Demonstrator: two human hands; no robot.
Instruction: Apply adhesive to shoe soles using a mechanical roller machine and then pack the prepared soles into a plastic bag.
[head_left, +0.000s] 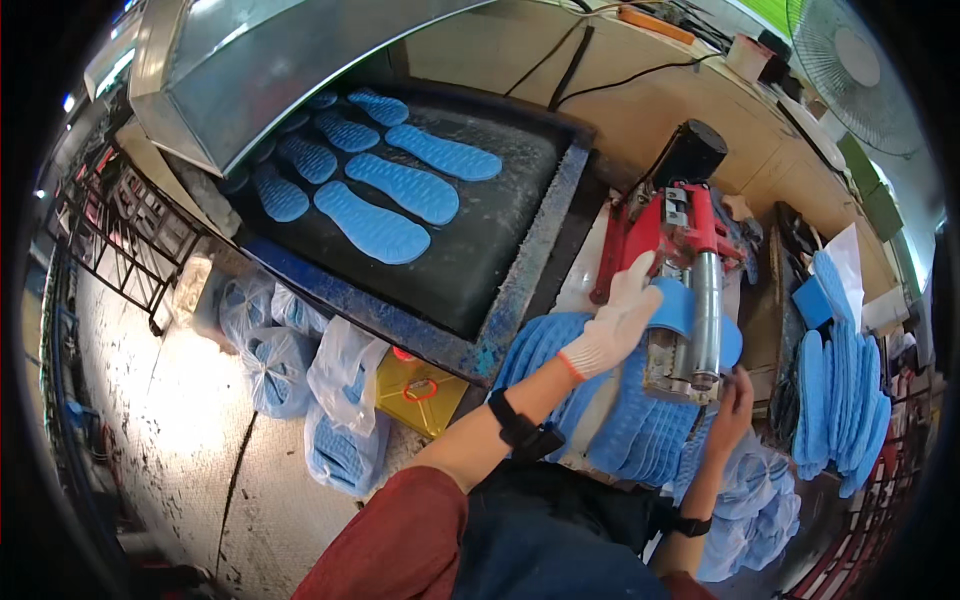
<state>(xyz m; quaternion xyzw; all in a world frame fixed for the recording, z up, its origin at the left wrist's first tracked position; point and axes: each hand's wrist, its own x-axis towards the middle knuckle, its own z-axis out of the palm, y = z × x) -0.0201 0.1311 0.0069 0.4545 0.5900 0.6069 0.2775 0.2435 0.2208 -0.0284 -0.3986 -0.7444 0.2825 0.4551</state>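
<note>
My left hand [622,312], in a white knit glove, is at the red roller machine [685,225]. Its fingers close on the edge of a blue insole [674,306] that passes under the metal roller [707,310]. The insole's other end [731,343] sticks out on the roller's right side. Below that end is my bare right hand [735,408], its fingers loosely bent and apart, with nothing seen in them. Rows of blue insoles [640,440] stand packed together beneath the machine, partly hidden by my left arm.
Several blue insoles [405,190] lie on a black conveyor belt [500,240] leading under a metal hood [270,70]. Bagged insoles [345,440] rest on the floor beside a yellow tin [415,398]. More insoles [840,400] are stacked at right, below a fan [855,60].
</note>
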